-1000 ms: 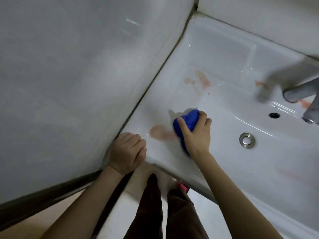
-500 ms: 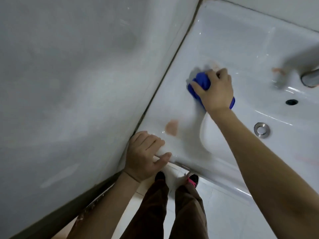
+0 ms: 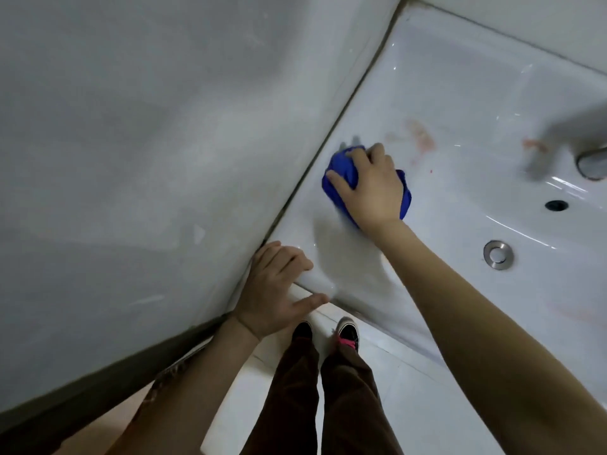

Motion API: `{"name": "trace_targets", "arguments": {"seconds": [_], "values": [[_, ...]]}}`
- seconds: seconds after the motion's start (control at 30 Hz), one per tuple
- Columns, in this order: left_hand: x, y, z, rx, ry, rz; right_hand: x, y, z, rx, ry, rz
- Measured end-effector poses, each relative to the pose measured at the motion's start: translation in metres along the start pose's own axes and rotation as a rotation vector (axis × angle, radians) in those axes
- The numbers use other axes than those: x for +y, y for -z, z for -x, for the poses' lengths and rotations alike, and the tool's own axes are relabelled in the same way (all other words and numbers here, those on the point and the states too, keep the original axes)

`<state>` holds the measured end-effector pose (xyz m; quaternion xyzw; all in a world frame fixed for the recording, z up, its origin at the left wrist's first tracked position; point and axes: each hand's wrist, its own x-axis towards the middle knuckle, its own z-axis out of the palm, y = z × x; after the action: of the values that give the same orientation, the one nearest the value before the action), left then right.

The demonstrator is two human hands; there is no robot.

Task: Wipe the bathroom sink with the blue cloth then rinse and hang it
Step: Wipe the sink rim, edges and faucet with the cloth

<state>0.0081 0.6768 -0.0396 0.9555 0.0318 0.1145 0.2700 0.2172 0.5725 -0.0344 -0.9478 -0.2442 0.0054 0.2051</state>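
Note:
The white bathroom sink [image 3: 460, 93] fills the right side of the head view. My right hand [image 3: 369, 188] presses a bunched blue cloth [image 3: 341, 169] flat against the sink's left ledge, close to the wall seam. Most of the cloth is hidden under my palm. My left hand [image 3: 276, 290] grips the sink's near left corner, thumb under the front edge. Reddish smears [image 3: 422, 139] mark the ledge beyond the cloth, and another smear [image 3: 533, 144] lies near the tap.
A grey tiled wall [image 3: 164, 159] runs along the sink's left side. The metal tap spout [image 3: 591, 162] pokes in at the right edge, above an overflow hole [image 3: 556, 205] and the round drain plug [image 3: 498, 255]. My legs and shoes [image 3: 328, 333] stand on the pale floor below.
My right hand has slid the cloth back toward me and left along the ledge. The reddish patch near my left hand is gone. My left hand keeps its hold on the corner.

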Motion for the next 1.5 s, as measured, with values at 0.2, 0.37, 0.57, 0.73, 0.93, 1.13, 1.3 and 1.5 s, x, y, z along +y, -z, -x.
{"name": "trace_targets", "arguments": {"seconds": [0.2, 0.37, 0.57, 0.73, 0.93, 1.13, 1.3, 1.5], "values": [[0.007, 0.003, 0.0, 0.025, 0.066, 0.021, 0.036, 0.017, 0.063, -0.164, 0.407, -0.021], [0.006, 0.003, 0.0, 0.008, 0.097, 0.055, 0.02, 0.007, -0.017, 0.0, -0.053, 0.041], [0.015, -0.001, 0.013, 0.121, 0.166, 0.112, -0.016, 0.014, 0.102, -0.325, 0.144, -0.253], [0.015, 0.006, 0.013, 0.068, 0.232, 0.151, 0.041, 0.05, 0.131, -0.529, 0.113, -0.429], [0.002, 0.02, 0.019, -0.005, 0.218, 0.114, -0.029, 0.017, 0.089, -0.484, 0.227, -0.405], [0.008, 0.022, 0.019, -0.003, 0.115, -0.038, 0.027, 0.039, 0.124, -0.421, 0.238, -0.323], [0.009, 0.003, 0.005, 0.062, -0.02, -0.044, 0.017, 0.011, 0.062, -0.214, 0.438, -0.072], [-0.005, -0.007, -0.009, 0.106, -0.064, -0.042, 0.091, 0.022, -0.103, 0.09, -0.094, 0.086]]}}
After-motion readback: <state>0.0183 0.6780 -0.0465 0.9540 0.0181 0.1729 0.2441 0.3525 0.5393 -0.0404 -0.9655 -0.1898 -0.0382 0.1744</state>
